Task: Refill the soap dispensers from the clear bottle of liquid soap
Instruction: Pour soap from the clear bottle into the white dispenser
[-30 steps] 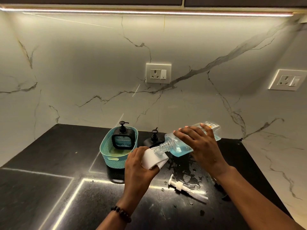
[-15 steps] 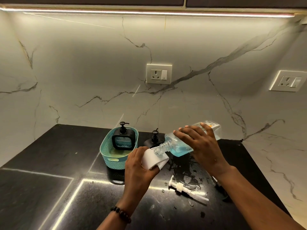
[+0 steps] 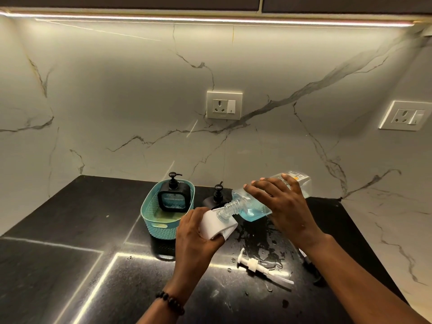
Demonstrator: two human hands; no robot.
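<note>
Two dark soap dispensers are in view. One black dispenser (image 3: 173,197) with a blue window stands upright inside a teal perforated basket (image 3: 149,220) at the back of the black counter (image 3: 58,230). The second dispenser (image 3: 216,198) stands just right of the basket, and only its pump head and dark shoulder show behind the hands.

There is one clear bottle (image 3: 252,206), tipped on its side with its threaded neck pointing down and left; blue liquid soap pools in its lower corner. The right hand (image 3: 284,206) lies over the top of the bottle with its fingers curled round the body. The bottle's label end is partly covered by those fingers.

The left hand (image 3: 198,239), with a dark bead bracelet (image 3: 170,302) at the wrist, grips a white container (image 3: 218,224). The bottle's neck meets the container's top, but the opening itself is hard to make out, so it may be a dispenser body or a funnel-like piece.

One white pump (image 3: 259,267) with its tube lies flat on the counter in front of the hands, amid a wet spill (image 3: 264,239). Something dark lies under the right forearm, mostly hidden.

Two wall sockets (image 3: 224,105) (image 3: 405,115) sit in the marble backsplash.
</note>
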